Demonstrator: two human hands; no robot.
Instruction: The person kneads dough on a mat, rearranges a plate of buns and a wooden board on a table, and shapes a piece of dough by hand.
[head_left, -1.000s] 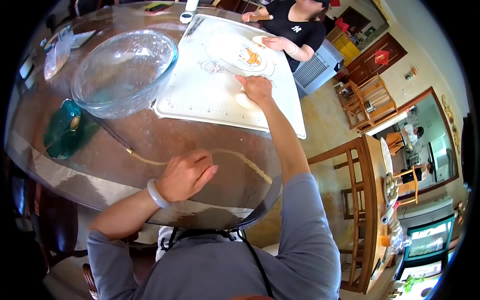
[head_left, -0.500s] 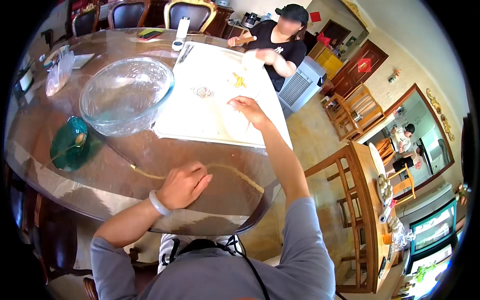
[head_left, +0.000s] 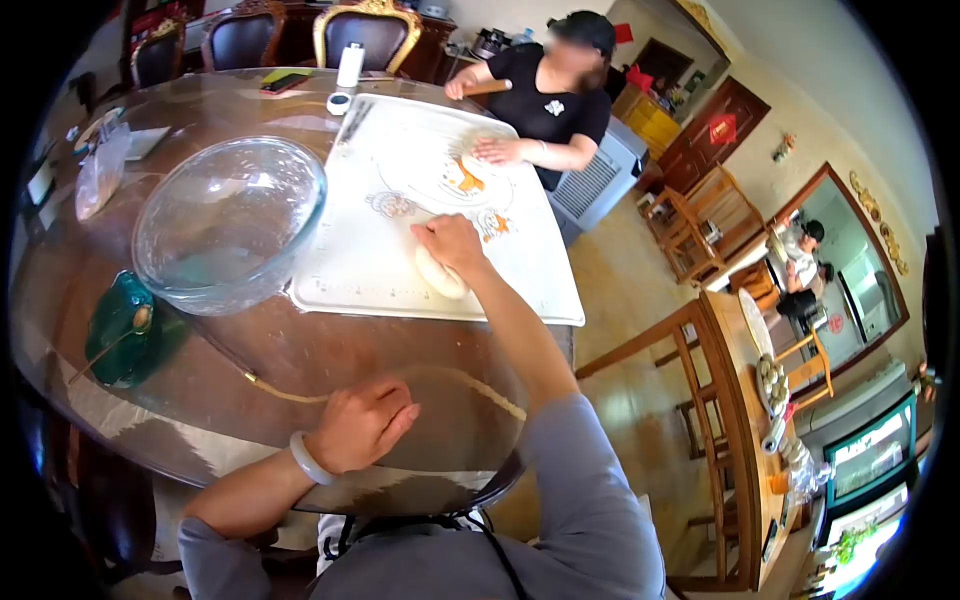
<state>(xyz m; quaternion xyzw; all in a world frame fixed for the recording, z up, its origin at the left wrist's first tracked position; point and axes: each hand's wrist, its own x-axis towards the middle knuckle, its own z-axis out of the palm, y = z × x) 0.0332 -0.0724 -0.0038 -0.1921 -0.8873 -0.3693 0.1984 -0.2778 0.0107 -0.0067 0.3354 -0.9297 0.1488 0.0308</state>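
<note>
On the white printed mat (head_left: 350,270), my right hand (head_left: 450,243) presses on a pale piece of dough (head_left: 440,275), its fingers curled over the upper end. My left hand (head_left: 362,425), with a white bangle at the wrist, rests near the table's front edge, fingers loosely curled together; whether anything is inside them is hidden. A large clear glass bowl (head_left: 230,225) stands left of the mat. Left of that bowl's base is a green dish (head_left: 122,330) with a spoon in it.
Across the mat a person (head_left: 556,95) holds a rolling pin (head_left: 487,87) and presses on the mat with the other hand. A white bottle (head_left: 350,65), a phone (head_left: 285,83) and a plastic bag (head_left: 103,172) are on the glass-topped table (head_left: 250,350).
My right hand, raised over the mat half a second ago, is down on the dough again. The other person's hand has lowered to the mat. The view has shifted.
</note>
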